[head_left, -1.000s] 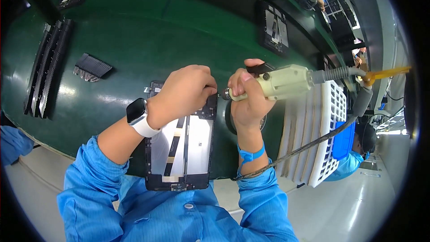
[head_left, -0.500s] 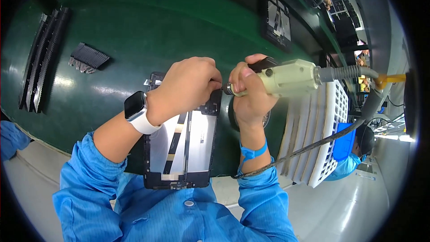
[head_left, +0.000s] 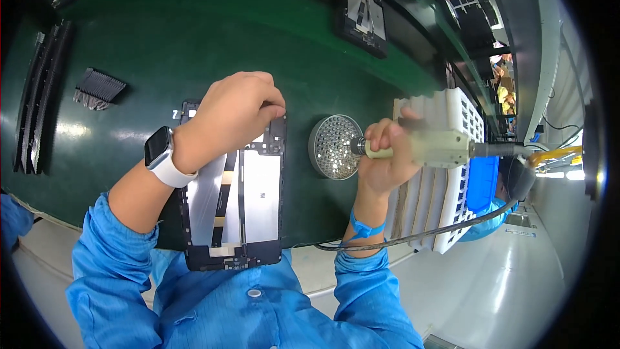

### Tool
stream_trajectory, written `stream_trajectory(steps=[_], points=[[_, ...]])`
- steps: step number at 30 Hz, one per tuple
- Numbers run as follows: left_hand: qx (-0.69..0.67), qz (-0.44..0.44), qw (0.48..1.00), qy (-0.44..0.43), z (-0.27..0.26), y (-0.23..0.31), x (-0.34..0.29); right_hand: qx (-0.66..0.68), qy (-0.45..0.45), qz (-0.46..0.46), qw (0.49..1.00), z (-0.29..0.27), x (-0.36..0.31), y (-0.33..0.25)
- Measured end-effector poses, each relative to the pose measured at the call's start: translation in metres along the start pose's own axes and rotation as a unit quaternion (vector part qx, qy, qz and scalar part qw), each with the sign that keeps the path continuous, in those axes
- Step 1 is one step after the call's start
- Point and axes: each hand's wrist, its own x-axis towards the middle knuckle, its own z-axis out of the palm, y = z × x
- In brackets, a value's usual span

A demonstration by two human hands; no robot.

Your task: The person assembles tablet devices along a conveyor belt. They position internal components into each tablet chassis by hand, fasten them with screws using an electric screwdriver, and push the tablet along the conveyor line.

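My left hand rests on the top edge of a flat black device frame with silver panels, fingers curled over its upper right corner. A white-banded watch sits on that wrist. My right hand grips a cream electric screwdriver held level, its tip pointing left over a round perforated screw dish. A black cable runs from the tool under my right wrist, which wears a blue strap.
A green mat covers the bench. A white slotted tray stands at the right, a black comb-like part and dark strips at the left, another device frame further back. Other workers sit at far right.
My right hand has drawn the screwdriver away from the frame's top right corner and moved it right, over the round dish. My left hand stays on the frame.
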Motion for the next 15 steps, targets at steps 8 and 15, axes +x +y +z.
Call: stream_trajectory(steps=[8,15], points=[[-0.008,-0.018,1.000,-0.009,-0.004,0.002,-0.001,0.012,-0.008,0.040,0.999,0.007,-0.013,0.015],[-0.016,-0.016,1.000,-0.012,-0.002,0.004,0.000,0.012,-0.026,0.038,0.999,0.000,-0.014,0.022]])
